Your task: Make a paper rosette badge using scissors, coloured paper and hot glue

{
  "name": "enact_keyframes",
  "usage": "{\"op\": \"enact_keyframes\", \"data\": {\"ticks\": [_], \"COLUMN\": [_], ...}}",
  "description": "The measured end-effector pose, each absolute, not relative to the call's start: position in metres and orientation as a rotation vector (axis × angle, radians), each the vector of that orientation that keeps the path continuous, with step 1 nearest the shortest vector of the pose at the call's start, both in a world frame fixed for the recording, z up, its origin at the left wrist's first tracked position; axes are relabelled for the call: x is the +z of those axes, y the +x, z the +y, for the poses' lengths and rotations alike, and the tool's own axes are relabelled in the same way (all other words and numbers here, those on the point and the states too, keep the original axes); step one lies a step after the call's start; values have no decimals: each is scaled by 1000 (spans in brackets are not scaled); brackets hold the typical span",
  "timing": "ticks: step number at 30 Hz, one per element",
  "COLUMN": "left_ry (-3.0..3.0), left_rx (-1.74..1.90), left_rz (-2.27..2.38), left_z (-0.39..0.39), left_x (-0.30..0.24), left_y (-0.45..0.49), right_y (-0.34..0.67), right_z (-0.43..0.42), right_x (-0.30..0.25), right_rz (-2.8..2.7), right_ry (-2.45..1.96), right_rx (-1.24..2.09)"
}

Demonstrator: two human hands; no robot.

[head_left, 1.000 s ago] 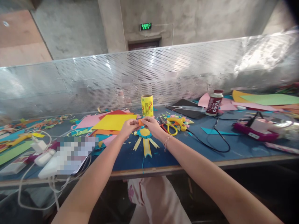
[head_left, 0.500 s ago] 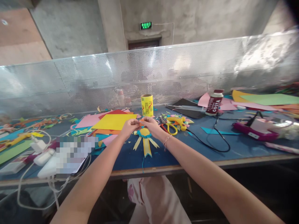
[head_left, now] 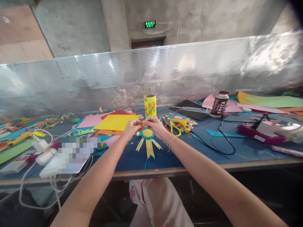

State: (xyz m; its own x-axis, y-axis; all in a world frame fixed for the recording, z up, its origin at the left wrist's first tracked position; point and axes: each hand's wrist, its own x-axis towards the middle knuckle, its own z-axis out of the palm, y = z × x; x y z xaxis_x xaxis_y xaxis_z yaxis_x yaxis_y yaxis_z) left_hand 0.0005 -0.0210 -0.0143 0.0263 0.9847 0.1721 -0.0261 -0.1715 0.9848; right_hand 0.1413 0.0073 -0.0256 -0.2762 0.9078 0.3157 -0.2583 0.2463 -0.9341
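Between my fingertips is a small piece of orange paper (head_left: pixel 144 123), pinched from both sides. My left hand (head_left: pixel 133 128) closes on its left end, and my right hand (head_left: pixel 155 126) on its right. Just below them, a paper rosette (head_left: pixel 147 133) with a blue frilled edge and yellow ribbon tails lies flat on the blue table (head_left: pixel 132 162). Behind my hands stands a yellow cardboard tube (head_left: pixel 150 106), upright. Yellow-handled scissors (head_left: pixel 174 130) and a yellow glue gun (head_left: pixel 181 121) rest right of my right hand.
Coloured paper sheets (head_left: pixel 115 122) lie to the left, near a phone (head_left: pixel 82 157) and white cables. On the right are a dark red Costa bottle (head_left: pixel 219 104), a purple power strip (head_left: pixel 261 135) and a black cord (head_left: pixel 220 152). A perforated metal screen (head_left: pixel 94 82) runs along the back.
Both hands keep their pinch on the orange paper, which shows a little more between the fingertips. The whole view has shifted slightly; the things on the table lie as before.
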Motion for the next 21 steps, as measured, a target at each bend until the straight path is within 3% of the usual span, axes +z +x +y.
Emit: {"op": "enact_keyframes", "data": {"ticks": [10,21], "left_ry": [1199,1174], "left_rx": [1394,1413], "left_rz": [1099,1059], "left_z": [-21,-23], "left_x": [-13,-14], "left_y": [-1,6], "right_y": [143,138], "right_z": [2,5], "right_x": [-22,-27], "right_rz": [-1387,-1393], "right_ry": [-718,-600], "right_rx": [1461,1334]}}
